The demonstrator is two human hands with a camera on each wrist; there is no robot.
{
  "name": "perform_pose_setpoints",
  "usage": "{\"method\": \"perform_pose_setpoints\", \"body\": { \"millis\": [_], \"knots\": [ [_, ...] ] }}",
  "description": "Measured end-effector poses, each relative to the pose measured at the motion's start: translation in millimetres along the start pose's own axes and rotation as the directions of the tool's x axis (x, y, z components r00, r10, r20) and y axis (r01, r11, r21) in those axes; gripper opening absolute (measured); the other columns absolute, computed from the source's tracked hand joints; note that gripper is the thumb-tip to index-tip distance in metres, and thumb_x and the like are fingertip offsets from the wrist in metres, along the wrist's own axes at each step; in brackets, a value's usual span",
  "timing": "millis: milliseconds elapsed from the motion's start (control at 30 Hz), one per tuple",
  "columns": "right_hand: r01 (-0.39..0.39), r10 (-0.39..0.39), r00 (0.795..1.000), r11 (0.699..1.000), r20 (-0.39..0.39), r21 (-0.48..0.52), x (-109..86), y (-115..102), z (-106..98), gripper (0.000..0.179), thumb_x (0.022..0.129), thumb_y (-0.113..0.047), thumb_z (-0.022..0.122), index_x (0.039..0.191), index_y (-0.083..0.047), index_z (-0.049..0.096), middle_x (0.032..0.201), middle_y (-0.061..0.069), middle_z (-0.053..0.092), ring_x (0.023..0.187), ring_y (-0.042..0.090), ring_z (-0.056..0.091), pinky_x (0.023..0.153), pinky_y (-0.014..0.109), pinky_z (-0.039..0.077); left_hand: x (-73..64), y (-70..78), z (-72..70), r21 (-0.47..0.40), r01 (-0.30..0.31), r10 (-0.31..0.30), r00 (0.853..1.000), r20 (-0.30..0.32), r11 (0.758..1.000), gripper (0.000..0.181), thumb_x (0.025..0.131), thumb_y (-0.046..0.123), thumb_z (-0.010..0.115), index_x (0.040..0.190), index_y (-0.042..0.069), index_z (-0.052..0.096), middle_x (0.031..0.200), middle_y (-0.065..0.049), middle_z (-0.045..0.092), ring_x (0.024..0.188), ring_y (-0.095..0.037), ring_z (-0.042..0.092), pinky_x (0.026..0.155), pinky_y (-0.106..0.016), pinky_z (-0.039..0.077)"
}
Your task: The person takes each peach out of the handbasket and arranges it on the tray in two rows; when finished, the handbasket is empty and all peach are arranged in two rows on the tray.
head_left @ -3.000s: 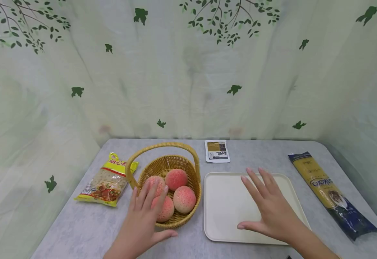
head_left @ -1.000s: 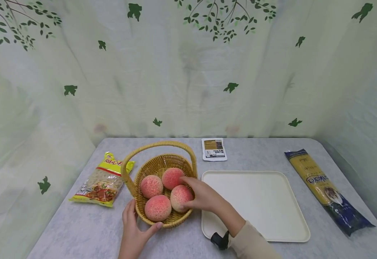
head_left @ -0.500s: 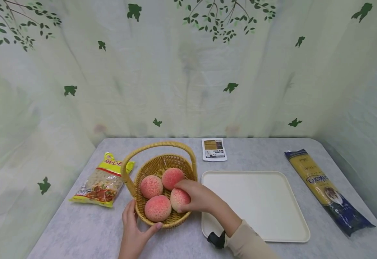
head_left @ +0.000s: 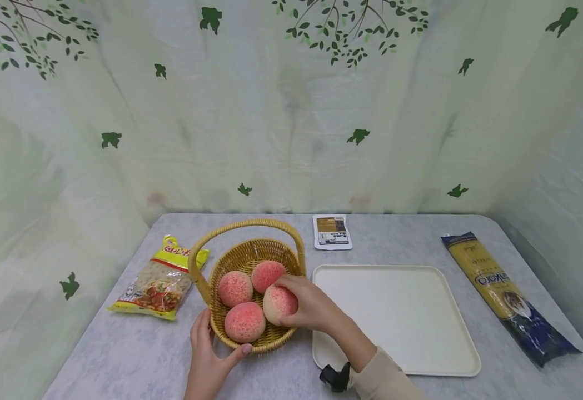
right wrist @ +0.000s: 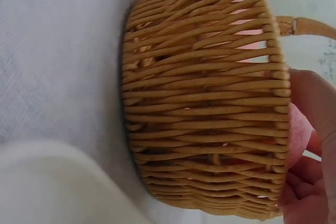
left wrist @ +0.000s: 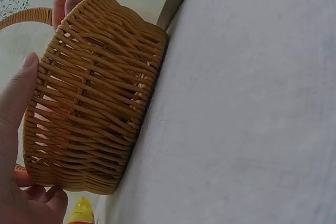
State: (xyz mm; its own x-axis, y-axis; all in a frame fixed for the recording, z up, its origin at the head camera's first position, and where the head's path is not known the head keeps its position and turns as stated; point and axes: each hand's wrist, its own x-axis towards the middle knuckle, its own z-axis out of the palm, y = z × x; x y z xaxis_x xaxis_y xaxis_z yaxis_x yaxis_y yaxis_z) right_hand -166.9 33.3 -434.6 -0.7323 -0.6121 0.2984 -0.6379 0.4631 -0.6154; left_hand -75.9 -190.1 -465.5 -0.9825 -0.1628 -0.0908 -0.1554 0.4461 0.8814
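Note:
A wicker basket (head_left: 271, 345) with an arched handle stands on the table in the head view, several pink-and-cream peaches inside. My left hand (head_left: 208, 355) holds its near-left side, thumb at the rim and fingers around the outer wall; the left wrist view shows the woven wall (left wrist: 94, 103) close up. Over the basket's right rim, my right hand (head_left: 316, 308) grips the rightmost peach (head_left: 278, 305) between thumb and fingers. The other peaches, such as the front one (head_left: 244, 322), lie untouched. In the right wrist view the wall hides most of the held peach (right wrist: 298, 132).
Right of the basket lies a cream rectangular tray (head_left: 396, 316), partly under my right forearm. A yellow-ended food bag (head_left: 156, 283) lies to the left. A small white packet (head_left: 332, 232) is at the back, and a long gold-and-blue packet (head_left: 508, 294) at the right.
Three seconds ago both hands hovered with spread fingers, left by the basket, right above the tray. The left now holds the basket; the right has gripped a peach and shifted it slightly upward.

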Motion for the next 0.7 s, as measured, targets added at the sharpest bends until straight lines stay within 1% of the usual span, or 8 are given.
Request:
{"method": "perform_pose_setpoints", "body": {
  "millis": [67, 167, 300, 433, 533, 600, 700],
  "knots": [
    [0.021, -0.019, 0.998, 0.999, -0.055, 0.035, -2.7, -4, -4, 0.057, 0.067, -0.022, 0.077, 0.118, -0.009, 0.055, 0.119, 0.003, 0.053, 0.112, 0.017, 0.046, 0.095, 0.035, 0.042, -0.3, -0.2, -0.4, -0.002, -0.006, 0.006, 1.000, -0.003, 1.000, 0.115, 0.069, 0.042, 0.075, 0.143, 0.002, -0.004, 0.141, -0.022, -0.004, 0.130, -0.037, 0.011, 0.106, -0.048, 0.022],
    [0.082, -0.074, 0.988, 0.995, -0.134, 0.055, -8.0, -10, -12, 0.058, 0.067, -0.024, 0.079, 0.118, -0.009, 0.055, 0.120, 0.003, 0.053, 0.112, 0.018, 0.046, 0.092, 0.035, 0.044, -0.7, -0.2, -0.7, -0.004, -0.009, 0.009, 1.000, -0.004, 1.000, 0.115, 0.069, 0.040, 0.076, 0.143, 0.002, -0.004, 0.141, -0.022, -0.003, 0.130, -0.037, 0.012, 0.105, -0.049, 0.022],
    [0.156, -0.141, 0.963, 0.987, -0.230, 0.047, -19.2, -15, -26, 0.062, 0.066, -0.023, 0.080, 0.120, -0.008, 0.054, 0.122, 0.004, 0.052, 0.113, 0.018, 0.045, 0.091, 0.034, 0.045, -0.8, 0.2, -0.9, -0.014, -0.001, 0.001, 1.000, -0.003, 1.000, 0.115, 0.070, 0.040, 0.076, 0.143, 0.002, -0.004, 0.141, -0.022, -0.004, 0.130, -0.037, 0.012, 0.105, -0.049, 0.023],
    [0.175, -0.155, 0.933, 0.984, -0.326, 0.032, -35.2, -13, -43, 0.066, 0.063, -0.020, 0.082, 0.121, -0.007, 0.054, 0.123, 0.006, 0.052, 0.115, 0.020, 0.044, 0.092, 0.035, 0.045, 0.2, 1.5, -0.7, -0.028, 0.017, -0.017, 1.000, 0.009, 0.999, 0.116, 0.070, 0.041, 0.075, 0.142, 0.003, -0.006, 0.141, -0.023, -0.005, 0.130, -0.038, 0.011, 0.105, -0.049, 0.023],
    [0.139, -0.125, 0.914, 0.990, -0.385, 0.008, -47.8, -4, -54, 0.067, 0.062, -0.019, 0.083, 0.121, -0.006, 0.054, 0.124, 0.006, 0.051, 0.116, 0.022, 0.044, 0.092, 0.038, 0.045, 0.5, 2.1, -0.5, -0.034, 0.026, -0.026, 1.000, 0.015, 0.999, 0.117, 0.070, 0.041, 0.075, 0.142, 0.003, -0.007, 0.141, -0.023, -0.006, 0.130, -0.039, 0.010, 0.105, -0.048, 0.022],
    [0.090, -0.087, 0.906, 0.996, -0.414, -0.012, -55.3, 7, -59, 0.067, 0.061, -0.018, 0.083, 0.120, -0.006, 0.054, 0.123, 0.006, 0.052, 0.116, 0.023, 0.044, 0.091, 0.039, 0.046, 0.5, 1.9, -0.2, -0.036, 0.027, -0.027, 1.000, 0.013, 0.999, 0.116, 0.070, 0.041, 0.075, 0.142, 0.003, -0.007, 0.141, -0.023, -0.006, 0.130, -0.038, 0.010, 0.106, -0.048, 0.022],
    [-0.007, -0.003, 0.894, 1.000, -0.448, -0.020, -64.7, 25, -62, 0.068, 0.059, -0.013, 0.084, 0.119, -0.005, 0.055, 0.121, 0.007, 0.053, 0.114, 0.023, 0.045, 0.091, 0.041, 0.045, 0.3, 1.5, 0.3, -0.038, 0.028, -0.028, 1.000, 0.009, 0.999, 0.116, 0.069, 0.041, 0.075, 0.143, 0.004, -0.006, 0.141, -0.022, -0.006, 0.130, -0.037, 0.011, 0.106, -0.047, 0.022]
  ]
}}
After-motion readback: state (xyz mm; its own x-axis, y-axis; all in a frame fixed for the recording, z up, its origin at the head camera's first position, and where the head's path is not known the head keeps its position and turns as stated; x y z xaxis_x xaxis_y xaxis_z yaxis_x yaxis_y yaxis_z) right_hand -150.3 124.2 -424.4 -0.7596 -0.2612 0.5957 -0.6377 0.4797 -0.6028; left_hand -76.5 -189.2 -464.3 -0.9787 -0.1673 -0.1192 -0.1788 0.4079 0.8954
